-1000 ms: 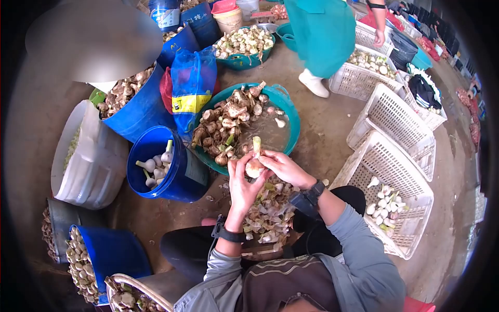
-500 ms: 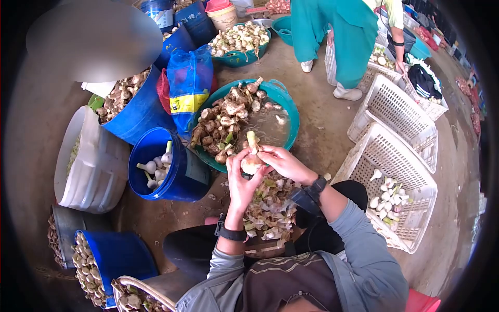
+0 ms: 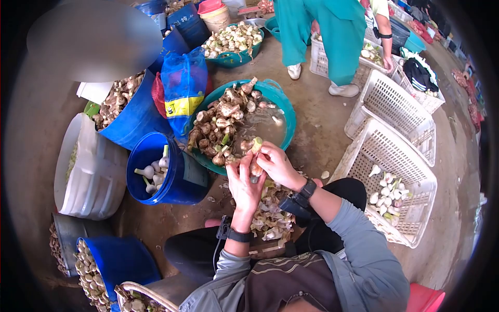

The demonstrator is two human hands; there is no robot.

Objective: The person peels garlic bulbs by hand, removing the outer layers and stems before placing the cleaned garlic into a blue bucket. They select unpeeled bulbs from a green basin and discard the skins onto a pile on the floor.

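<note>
Between my two hands is a garlic bulb [image 3: 256,144], its cut greenish stem pointing up and away from me. My left hand [image 3: 243,183] is closed round the bulb's left side and underside. My right hand [image 3: 280,167] pinches at its upper right, near the stem, and covers part of the bulb. Just beyond my hands stands a green basin [image 3: 287,112] with muddy water and a heap of dirty garlic bulbs [image 3: 221,117]. Under my hands, a pile of peeled garlic skins [image 3: 273,210] lies on the ground between my legs.
Left of me a blue bucket [image 3: 136,179] holds clean white bulbs. To the right, a white crate [image 3: 358,151] contains peeled garlic, with another crate [image 3: 400,101] behind it. A person in green trousers [image 3: 322,31] stands ahead. A blue bag [image 3: 182,78] sits beside the basin.
The bulb has turned in my hands, its stem now tilted further away, and my fingers have shifted over it. The view has moved slightly. The other person's legs appear further left.
</note>
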